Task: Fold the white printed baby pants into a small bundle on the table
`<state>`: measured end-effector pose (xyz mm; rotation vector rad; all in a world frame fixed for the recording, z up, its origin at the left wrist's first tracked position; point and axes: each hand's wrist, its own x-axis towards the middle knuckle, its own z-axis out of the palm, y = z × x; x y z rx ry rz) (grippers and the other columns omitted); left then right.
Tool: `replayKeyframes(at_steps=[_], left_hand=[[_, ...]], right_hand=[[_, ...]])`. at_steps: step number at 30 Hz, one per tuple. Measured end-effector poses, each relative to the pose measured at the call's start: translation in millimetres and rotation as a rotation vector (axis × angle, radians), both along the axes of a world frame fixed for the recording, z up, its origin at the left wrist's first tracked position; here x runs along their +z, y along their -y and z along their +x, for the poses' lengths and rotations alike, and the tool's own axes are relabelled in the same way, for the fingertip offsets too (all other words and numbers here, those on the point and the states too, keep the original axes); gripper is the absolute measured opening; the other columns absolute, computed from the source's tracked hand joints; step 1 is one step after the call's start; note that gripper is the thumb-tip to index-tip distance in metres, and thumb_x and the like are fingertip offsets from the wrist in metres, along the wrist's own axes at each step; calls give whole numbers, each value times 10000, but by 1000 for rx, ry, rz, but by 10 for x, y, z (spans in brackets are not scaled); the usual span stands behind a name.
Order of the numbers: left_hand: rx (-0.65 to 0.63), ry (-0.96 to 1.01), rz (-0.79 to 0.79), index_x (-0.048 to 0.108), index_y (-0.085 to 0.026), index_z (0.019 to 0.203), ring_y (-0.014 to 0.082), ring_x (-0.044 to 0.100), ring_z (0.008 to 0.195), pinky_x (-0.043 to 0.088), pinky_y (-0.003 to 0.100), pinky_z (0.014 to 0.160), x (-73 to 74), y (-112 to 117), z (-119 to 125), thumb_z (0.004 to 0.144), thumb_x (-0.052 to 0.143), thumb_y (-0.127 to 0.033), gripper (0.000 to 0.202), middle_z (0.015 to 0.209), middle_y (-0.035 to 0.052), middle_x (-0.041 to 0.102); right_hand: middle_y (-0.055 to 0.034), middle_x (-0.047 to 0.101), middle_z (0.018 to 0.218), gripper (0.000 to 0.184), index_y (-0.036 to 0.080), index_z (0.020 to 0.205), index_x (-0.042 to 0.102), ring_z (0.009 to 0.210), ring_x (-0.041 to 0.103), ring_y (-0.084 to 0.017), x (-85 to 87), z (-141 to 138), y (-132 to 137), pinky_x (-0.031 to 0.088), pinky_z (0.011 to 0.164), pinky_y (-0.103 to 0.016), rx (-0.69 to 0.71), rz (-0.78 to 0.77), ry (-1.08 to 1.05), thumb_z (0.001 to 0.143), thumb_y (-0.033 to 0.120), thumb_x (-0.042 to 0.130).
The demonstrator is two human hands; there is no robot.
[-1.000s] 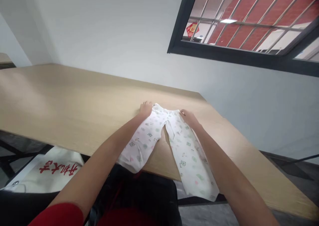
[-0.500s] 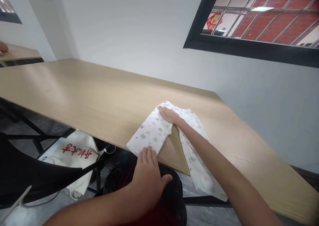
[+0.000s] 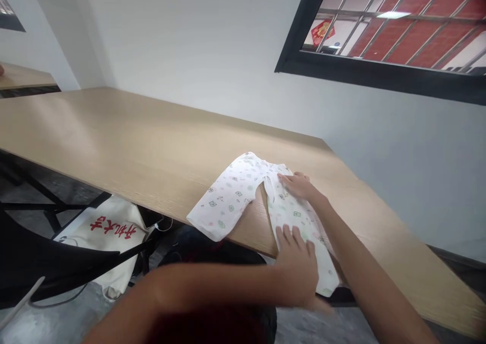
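Now we are moving our left hand (image 3: 296, 268) onto the other leg of the baby trousers (image 3: 231, 197), lying across the wooden table (image 3: 114, 136) edge; our right hand (image 3: 299, 185) is also pressing flat, fingers open.

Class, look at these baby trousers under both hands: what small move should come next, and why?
Probably the left hand should smooth the patterned trouser leg back onto the wooden table, because its cuff appears to overhang the table edge, while the right hand rests near the waistband.
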<state>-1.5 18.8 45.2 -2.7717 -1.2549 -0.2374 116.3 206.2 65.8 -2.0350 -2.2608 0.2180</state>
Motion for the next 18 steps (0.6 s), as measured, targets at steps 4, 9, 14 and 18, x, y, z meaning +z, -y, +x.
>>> replayKeyframes(at_steps=[4, 9, 14, 18], left_hand=[[-12, 126, 385, 554, -101, 1145, 364, 557, 998, 396, 571, 858, -326, 328, -72, 833, 434, -236, 361, 1075, 162, 572], [-120, 248, -75, 515, -136, 902, 230, 578, 807, 476, 364, 682, 37, 87, -263, 772, 473, -213, 157, 890, 98, 572], [353, 520, -318, 316, -165, 1240, 168, 574, 590, 388, 260, 491, 652, 159, -944, 862, 320, -214, 381, 764, 60, 627], [619, 463, -327, 255, -151, 1336, 176, 564, 502, 369, 270, 494, 738, 187, -1609, 842, 318, -168, 498, 642, 36, 614]], right_hand=[[-119, 589, 1096, 417, 213, 1115, 622, 1110, 486, -296, -24, -44, -11, 374, 960, -487, -127, -37, -121, 812, 421, 424], [-96, 626, 1030, 377, 91, 1074, 626, 827, 593, -154, 167, -37, -37, 487, 752, -253, -193, -170, -452, 735, 168, 481], [-102, 592, 1103, 366, 88, 1100, 569, 817, 601, -105, 521, -203, -100, 507, 680, -188, -118, -70, -744, 773, 177, 432], [-55, 605, 1070, 330, 154, 1062, 594, 856, 602, -116, 564, -747, -252, 518, 758, -218, 75, -26, -620, 765, 266, 506]])
